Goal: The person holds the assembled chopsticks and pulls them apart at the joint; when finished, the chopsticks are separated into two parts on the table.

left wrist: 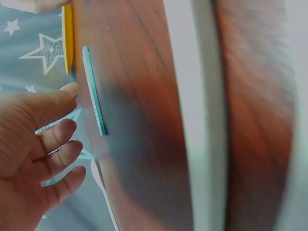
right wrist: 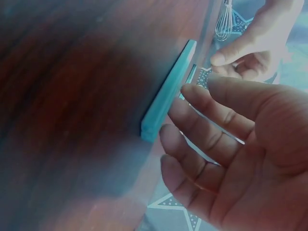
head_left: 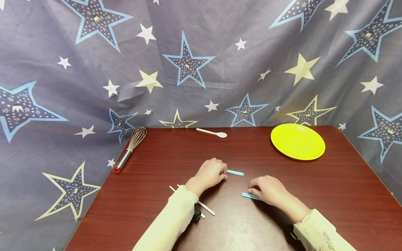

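Note:
Two short light-blue sticks lie on the table: a far stick (head_left: pixel 236 173) and a near stick (head_left: pixel 249 196). My left hand (head_left: pixel 211 175) hovers at the left end of the far one, its fingers loosely bent and spread. In the left wrist view, that blue stick (left wrist: pixel 94 91) lies beyond the fingertips with a gap between. My right hand (head_left: pixel 269 190) is over the right part of the near stick and hides its end. The right wrist view has this blue stick (right wrist: pixel 168 94) flat on the wood, right by my relaxed fingertips, with nothing pinched.
Thin white sticks (head_left: pixel 207 208) lie under my left forearm, partly hidden by it. A whisk (head_left: pixel 132 146) with a red-tipped handle is along the left edge. Toward the back are a white spoon (head_left: pixel 211 132) and a yellow plate (head_left: pixel 297 142). A star-patterned cloth (head_left: pixel 201 101) hangs behind the table.

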`<state>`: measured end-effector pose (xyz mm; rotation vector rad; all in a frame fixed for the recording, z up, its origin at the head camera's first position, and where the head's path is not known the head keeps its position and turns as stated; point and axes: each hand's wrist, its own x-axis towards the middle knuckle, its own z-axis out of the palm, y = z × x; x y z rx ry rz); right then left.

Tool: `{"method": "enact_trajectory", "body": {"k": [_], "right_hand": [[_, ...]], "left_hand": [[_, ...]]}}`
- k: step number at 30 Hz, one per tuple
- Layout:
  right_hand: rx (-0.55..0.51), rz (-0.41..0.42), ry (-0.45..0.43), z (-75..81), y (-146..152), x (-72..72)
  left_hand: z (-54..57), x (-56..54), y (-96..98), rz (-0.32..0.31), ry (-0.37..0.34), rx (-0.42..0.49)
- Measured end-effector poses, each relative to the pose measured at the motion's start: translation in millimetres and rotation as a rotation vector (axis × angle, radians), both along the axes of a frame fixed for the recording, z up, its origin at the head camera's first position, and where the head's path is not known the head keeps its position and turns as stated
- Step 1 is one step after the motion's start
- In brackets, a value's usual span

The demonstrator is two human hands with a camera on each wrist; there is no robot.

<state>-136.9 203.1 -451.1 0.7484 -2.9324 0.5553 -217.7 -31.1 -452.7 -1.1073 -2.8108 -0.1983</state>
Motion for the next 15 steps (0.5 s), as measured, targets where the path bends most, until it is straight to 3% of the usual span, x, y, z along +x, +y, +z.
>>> {"method": "enact_trajectory", "body": {"k": [7,15], "right_hand": [[-0.019,-0.035,0.012,2.0,-3.7,-0.1],[-0.05,0.023,0.064,4.6,-12.4,-3.5]], "left_hand": [[2.8,11.7,-19.0,0.002,-0.043,0.032],[7.2,22.7,-38.1,-0.009,-0.089,0.096]]}}
